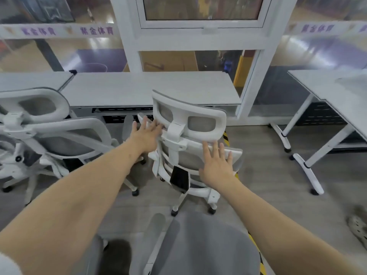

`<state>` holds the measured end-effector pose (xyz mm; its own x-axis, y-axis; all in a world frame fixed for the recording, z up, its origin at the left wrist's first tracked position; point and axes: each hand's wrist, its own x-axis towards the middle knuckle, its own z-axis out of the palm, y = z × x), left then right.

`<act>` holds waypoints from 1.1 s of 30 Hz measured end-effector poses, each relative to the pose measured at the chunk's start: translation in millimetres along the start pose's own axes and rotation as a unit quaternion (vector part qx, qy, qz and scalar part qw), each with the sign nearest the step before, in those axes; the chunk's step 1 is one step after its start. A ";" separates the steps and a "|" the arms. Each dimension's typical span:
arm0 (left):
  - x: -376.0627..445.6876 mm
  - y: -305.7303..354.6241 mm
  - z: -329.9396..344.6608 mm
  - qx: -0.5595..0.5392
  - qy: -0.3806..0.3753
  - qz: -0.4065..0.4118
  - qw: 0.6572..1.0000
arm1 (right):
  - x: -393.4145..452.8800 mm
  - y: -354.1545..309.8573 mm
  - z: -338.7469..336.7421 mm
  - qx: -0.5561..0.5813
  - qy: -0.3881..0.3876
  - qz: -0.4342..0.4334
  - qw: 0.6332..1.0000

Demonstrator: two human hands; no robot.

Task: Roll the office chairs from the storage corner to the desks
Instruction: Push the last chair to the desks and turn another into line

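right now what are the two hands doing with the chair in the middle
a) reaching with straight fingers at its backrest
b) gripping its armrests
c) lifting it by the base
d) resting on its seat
a: the left hand and right hand have straight, spread fingers at the back of the middle chair, which faces the desk.

Two open hands at the back of a white mesh office chair, facing a tabletop by the window.

The left hand (146,135) lies with straight fingers against the upper left edge of the office chair (190,151), beside its headrest (188,118); the right hand (217,165) is spread flat on the mesh back. The grey tabletop (151,90) stands just beyond. A second chair (49,135) sits to the left, another desk (327,92) to the right.
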<state>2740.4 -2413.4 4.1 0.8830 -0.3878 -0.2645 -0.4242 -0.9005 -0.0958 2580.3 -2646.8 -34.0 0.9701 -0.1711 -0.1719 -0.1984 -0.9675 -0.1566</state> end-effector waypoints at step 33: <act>-52.8 70.3 20.3 -0.108 -0.033 -0.055 0.992 | 44.2 127.2 -27.5 -0.016 -0.063 -0.073 0.995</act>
<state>2659.9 -2452.2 -8.1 0.9029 -0.2781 -0.3276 -0.2670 -0.9604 0.0794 2601.7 -2782.5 -34.8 0.9627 -0.0053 -0.2706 -0.0497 -0.9863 -0.1575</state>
